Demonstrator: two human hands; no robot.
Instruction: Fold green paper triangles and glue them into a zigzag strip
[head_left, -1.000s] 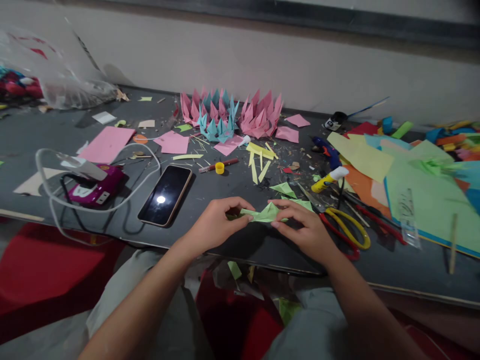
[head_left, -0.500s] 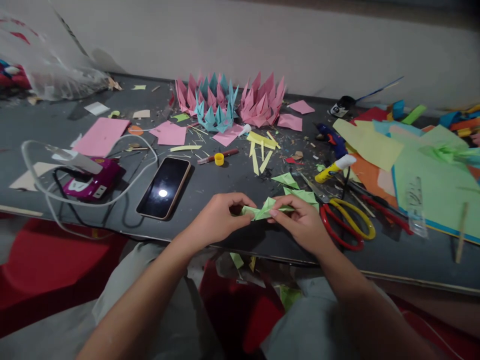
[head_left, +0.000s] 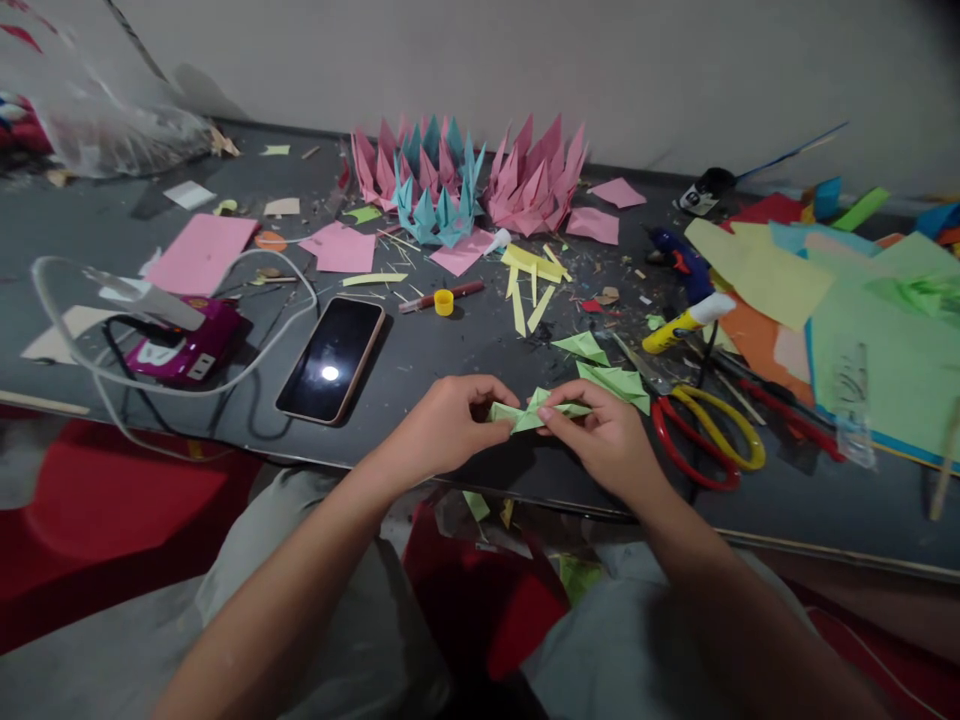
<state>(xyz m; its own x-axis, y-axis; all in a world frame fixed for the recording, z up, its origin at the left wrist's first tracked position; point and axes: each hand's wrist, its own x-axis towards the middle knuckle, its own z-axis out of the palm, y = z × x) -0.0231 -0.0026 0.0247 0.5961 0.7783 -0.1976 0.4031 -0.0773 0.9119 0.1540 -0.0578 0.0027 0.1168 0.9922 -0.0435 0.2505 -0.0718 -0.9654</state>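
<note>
Between both hands, just above the table's front edge, is a folded green paper piece (head_left: 531, 412) with a raised peak in its middle. My left hand (head_left: 457, 425) pinches its left end between thumb and fingers. On the other end my right hand (head_left: 600, 430) is closed, thumb pressed near the peak. Other folded green paper pieces (head_left: 616, 382) lie just beyond my right hand. Scissors (head_left: 709, 435) with one red and one yellow handle rest to the right of it. Part of the held piece is hidden by my fingers.
Pink and blue folded-paper models (head_left: 442, 200) stand at the back. A phone (head_left: 331, 358) and a purple power adapter (head_left: 187, 345) with looping cables lie left. Glue stick (head_left: 686, 322), glue gun (head_left: 679, 262) and coloured paper sheets (head_left: 885, 330) are right. Yellow strips (head_left: 532, 275) lie mid-table.
The view has shifted slightly, so the things on the table sit a little differently in the picture. Both hands keep hold of the green paper piece, with little visible finger movement.
</note>
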